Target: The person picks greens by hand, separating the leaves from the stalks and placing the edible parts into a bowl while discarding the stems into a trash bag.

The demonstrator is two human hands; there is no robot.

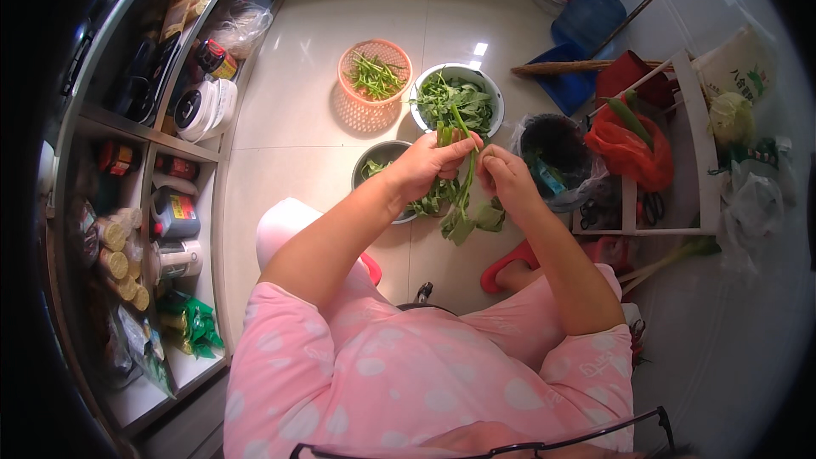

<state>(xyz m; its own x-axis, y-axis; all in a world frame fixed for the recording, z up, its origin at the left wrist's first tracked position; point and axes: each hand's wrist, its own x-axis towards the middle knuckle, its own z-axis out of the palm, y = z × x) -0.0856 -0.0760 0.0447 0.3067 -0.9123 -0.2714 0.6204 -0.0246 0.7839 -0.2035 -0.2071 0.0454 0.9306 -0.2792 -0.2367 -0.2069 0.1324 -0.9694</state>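
Note:
My left hand (pixel 428 164) grips a small bunch of leafy green stems (pixel 464 186). Their cut ends stick up above the fingers and their leaves hang down between my hands. Close beside the stems, my right hand (pixel 508 176) has its fingers curled together; whether something thin is pinched there is hidden. A white basin (pixel 499 99) full of green leaves stands just beyond my hands. To its left, an orange plastic colander (pixel 344 78) holds cut green stems. A grey metal bowl (pixel 358 166) with more greens sits below my left forearm, which partly covers it.
A bin (pixel 553 134) lined with a plastic bag stands right of my right hand. Beyond it are a white rack (pixel 698 159) with a red bag (pixel 637 156), a blue dustpan (pixel 561 86) and a water jug (pixel 590 16). Open shelves (pixel 213 217) with bottles line the left.

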